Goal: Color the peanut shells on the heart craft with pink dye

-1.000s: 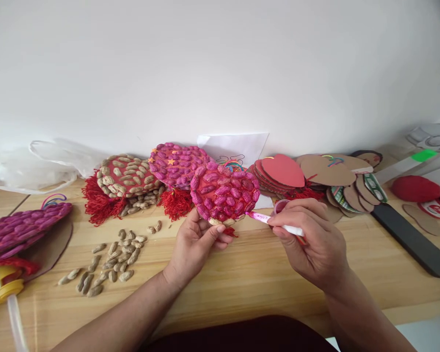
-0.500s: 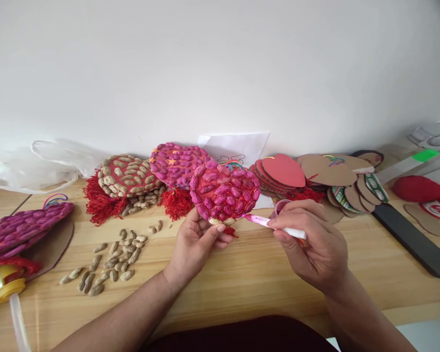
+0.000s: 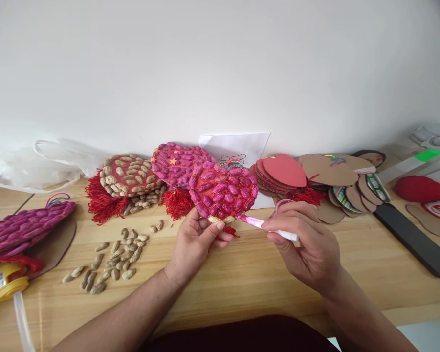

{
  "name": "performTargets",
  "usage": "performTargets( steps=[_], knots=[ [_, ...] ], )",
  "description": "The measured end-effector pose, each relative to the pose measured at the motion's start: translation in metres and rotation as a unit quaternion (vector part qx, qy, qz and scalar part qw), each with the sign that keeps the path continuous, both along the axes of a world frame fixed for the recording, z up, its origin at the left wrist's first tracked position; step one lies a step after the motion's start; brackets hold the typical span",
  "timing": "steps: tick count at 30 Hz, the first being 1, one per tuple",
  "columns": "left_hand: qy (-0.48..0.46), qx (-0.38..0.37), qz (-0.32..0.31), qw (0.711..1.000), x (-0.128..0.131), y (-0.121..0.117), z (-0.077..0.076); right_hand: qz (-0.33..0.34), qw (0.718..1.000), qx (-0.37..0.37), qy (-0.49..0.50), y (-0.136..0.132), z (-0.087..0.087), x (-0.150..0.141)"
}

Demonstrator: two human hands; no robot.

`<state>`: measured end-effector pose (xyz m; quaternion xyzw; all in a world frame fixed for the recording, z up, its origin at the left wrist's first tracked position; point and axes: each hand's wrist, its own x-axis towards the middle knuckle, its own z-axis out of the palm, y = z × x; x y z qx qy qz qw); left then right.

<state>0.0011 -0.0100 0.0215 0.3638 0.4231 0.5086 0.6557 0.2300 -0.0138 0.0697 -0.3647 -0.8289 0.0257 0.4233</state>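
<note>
My left hand (image 3: 201,234) grips the lower edge of a heart-shaped red card ornament (image 3: 223,190) covered in peanuts. Most of its peanuts are coloured magenta; a couple at the bottom near my thumb keep their natural tan. A short red yarn tassel shows below it. In my right hand (image 3: 308,244) is a white marker pen (image 3: 278,231), held between thumb and fingers, its magenta tip at the ornament's lower right edge. A pinkish round object, perhaps the pen's cap, shows partly behind the right fingers.
Loose peanuts (image 3: 121,256) lie left on the wooden table. Behind stand a tan peanut ornament (image 3: 130,176), a magenta one with stars (image 3: 179,164), red card hearts (image 3: 284,171) and cardboard pieces (image 3: 328,170). A yellow glue gun (image 3: 7,283) is left, a black bar (image 3: 414,242) right.
My right hand has shifted slightly left with the marker, bringing its tip closer to the tan peanuts at the bottom. The ornament has tilted slightly in my left hand.
</note>
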Motion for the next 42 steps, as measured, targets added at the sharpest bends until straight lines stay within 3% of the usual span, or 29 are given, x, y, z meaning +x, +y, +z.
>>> performTargets(
  steps=[6,12,17,22,42],
  knots=[
    [-0.006,-0.008,0.024,1.0,0.0006,0.0012,-0.0012,-0.05,0.999,0.02,0.003,0.0017,-0.0003,0.0032],
    [-0.011,-0.025,0.01,1.0,0.0004,0.0014,0.0018,-0.014,1.0,0.002,0.018,0.001,-0.0015,0.002],
    [-0.011,-0.043,0.028,0.999,0.0008,0.0016,0.0032,-0.054,0.998,0.016,0.023,0.0032,-0.003,0.0038],
    [-0.017,-0.029,0.027,0.999,0.001,0.0014,0.0011,-0.027,0.999,0.003,0.034,0.0025,-0.0037,0.0032],
    [-0.03,-0.026,0.023,0.999,0.0,0.0011,-0.001,-0.076,0.996,-0.006,0.047,0.0028,-0.004,0.0016]
  ],
)
